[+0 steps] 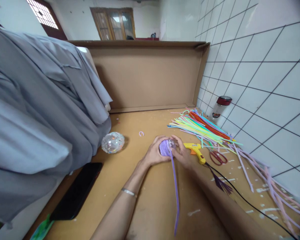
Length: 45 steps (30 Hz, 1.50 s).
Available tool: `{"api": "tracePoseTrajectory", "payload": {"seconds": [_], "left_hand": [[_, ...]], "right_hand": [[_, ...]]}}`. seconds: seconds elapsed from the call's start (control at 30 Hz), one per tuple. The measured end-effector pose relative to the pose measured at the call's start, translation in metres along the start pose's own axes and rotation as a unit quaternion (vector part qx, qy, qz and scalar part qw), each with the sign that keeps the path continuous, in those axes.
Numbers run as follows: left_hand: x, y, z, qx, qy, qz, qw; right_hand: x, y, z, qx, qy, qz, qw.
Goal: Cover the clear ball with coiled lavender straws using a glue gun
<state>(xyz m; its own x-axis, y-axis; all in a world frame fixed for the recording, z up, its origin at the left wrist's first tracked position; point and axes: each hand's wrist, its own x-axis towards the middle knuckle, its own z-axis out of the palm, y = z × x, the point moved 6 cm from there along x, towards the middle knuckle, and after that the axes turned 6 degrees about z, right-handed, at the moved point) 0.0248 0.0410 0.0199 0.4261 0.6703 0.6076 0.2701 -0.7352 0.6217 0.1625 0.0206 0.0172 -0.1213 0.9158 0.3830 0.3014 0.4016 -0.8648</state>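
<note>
Between my two hands is a clear ball [172,144], partly wrapped in coils of purple pipe cleaner [165,148]. My left hand [155,150] curls round the wrapped side. On the other side, my right hand [182,154] has its thumb and fingers closed on the ball near the edge of the coils. A loose end of the pipe cleaner hangs from there toward the table's front. Just right of my right hand lies a yellow glue gun [196,151]. The ball's underside is hidden by my hands.
A second clear ball [113,142] sits left, by the grey cloth [50,100]. A black phone [77,191] lies nearer. Right are colourful pipe cleaners [202,128], red-handled scissors [218,157], a red-lidded jar [220,107] and the gun's cord [242,193]. Cardboard [150,78] stands behind.
</note>
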Motion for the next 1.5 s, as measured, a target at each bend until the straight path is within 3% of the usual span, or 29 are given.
{"api": "tracePoseTrajectory", "payload": {"seconds": [0.1, 0.17, 0.27, 0.37, 0.47, 0.53, 0.77, 1.03, 1.27, 1.5], "left_hand": [[-0.004, -0.011, -0.004, -0.032, 0.069, -0.053, 0.996], [-0.006, -0.019, -0.005, -0.057, 0.097, -0.083, 0.990], [-0.008, -0.026, -0.005, -0.071, 0.120, -0.095, 0.986], [-0.007, -0.026, -0.007, -0.062, 0.137, -0.080, 0.985], [-0.006, -0.022, -0.011, -0.029, 0.153, -0.065, 0.986], [-0.006, -0.018, -0.014, -0.008, 0.154, -0.049, 0.987], [-0.007, -0.003, -0.011, 0.058, 0.110, 0.016, 0.992], [-0.011, 0.002, -0.011, 0.079, 0.077, 0.024, 0.994], [-0.010, -0.003, -0.017, 0.021, 0.131, -0.005, 0.991], [-0.007, -0.006, -0.008, -0.014, 0.125, -0.057, 0.990]], "right_hand": [[0.003, -0.006, -0.011, -0.104, 0.049, -0.017, 0.993], [0.006, -0.011, -0.026, -0.228, 0.094, -0.015, 0.969], [0.010, -0.012, -0.051, -0.458, 0.113, 0.070, 0.879], [0.007, -0.001, -0.074, -0.596, 0.063, 0.200, 0.775], [0.001, 0.015, -0.083, -0.611, -0.022, 0.289, 0.737], [0.001, 0.021, -0.085, -0.620, -0.041, 0.297, 0.725], [0.003, 0.031, -0.082, -0.600, -0.059, 0.348, 0.718], [0.004, 0.026, -0.077, -0.583, 0.016, 0.329, 0.743], [0.007, -0.003, -0.088, -0.515, 0.139, 0.233, 0.813], [0.003, -0.012, -0.080, -0.476, 0.181, 0.130, 0.851]]}}
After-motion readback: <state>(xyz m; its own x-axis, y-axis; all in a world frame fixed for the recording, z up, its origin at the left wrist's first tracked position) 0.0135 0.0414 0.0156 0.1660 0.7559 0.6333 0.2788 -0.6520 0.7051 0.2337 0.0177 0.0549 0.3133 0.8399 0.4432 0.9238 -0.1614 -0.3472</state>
